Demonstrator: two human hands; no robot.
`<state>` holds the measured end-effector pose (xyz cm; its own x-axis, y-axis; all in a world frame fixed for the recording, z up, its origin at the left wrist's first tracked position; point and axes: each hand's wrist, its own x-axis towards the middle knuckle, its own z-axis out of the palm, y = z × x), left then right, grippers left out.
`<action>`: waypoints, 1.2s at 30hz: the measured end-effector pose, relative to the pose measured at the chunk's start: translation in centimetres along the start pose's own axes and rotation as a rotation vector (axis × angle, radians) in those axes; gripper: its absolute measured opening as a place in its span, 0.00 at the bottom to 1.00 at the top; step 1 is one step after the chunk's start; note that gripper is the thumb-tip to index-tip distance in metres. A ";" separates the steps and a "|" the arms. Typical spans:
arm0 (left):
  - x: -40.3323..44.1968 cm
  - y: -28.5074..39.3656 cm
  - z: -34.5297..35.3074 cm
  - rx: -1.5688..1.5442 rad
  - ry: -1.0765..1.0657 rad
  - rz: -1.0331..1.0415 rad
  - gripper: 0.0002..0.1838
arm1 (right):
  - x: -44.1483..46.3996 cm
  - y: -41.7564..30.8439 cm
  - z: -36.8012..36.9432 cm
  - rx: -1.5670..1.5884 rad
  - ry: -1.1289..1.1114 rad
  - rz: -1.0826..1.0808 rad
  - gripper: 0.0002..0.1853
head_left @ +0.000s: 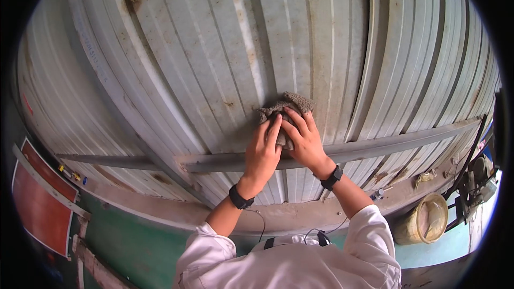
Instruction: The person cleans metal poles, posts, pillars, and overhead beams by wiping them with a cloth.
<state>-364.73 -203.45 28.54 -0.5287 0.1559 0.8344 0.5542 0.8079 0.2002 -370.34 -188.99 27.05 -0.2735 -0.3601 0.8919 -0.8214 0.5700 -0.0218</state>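
Note:
A crumpled grey-brown cloth [297, 101] is pressed against the corrugated metal wall [214, 64], just above a horizontal metal rail [364, 151]. My left hand [262, 150] lies on the cloth's lower left side, its fingers closed together over it. On the right side of the cloth, my right hand [304, 136] has its fingers bent over the fabric. Both hands are close together and hold the cloth to the wall. The palms and the part of the cloth beneath them are hidden. A dark band circles each wrist.
A yellowish bucket [423, 219] stands at the lower right, near dark equipment [476, 182]. A ledge [160, 206] runs along the wall's base, with small items on it. At the left is a red framed panel [43, 198]. A diagonal beam [123, 96] crosses the wall.

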 end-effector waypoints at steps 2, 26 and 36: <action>1.2 0.7 0.0 -0.018 -0.008 -0.004 0.42 | 1.0 1.2 -1.3 -0.011 0.015 -0.070 0.35; -3.1 3.9 0.2 0.032 -0.648 -0.366 0.29 | -6.4 -1.6 -4.1 0.144 -0.345 0.242 0.28; -2.3 7.4 9.9 -0.223 -0.475 -0.150 0.29 | -9.2 3.3 -10.2 -0.041 -0.257 0.333 0.22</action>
<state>-365.77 -192.27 23.02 -0.8163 0.3293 0.4745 0.5457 0.7090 0.4467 -365.48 -176.27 23.38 -0.6408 -0.3207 0.6975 -0.6477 0.7136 -0.2669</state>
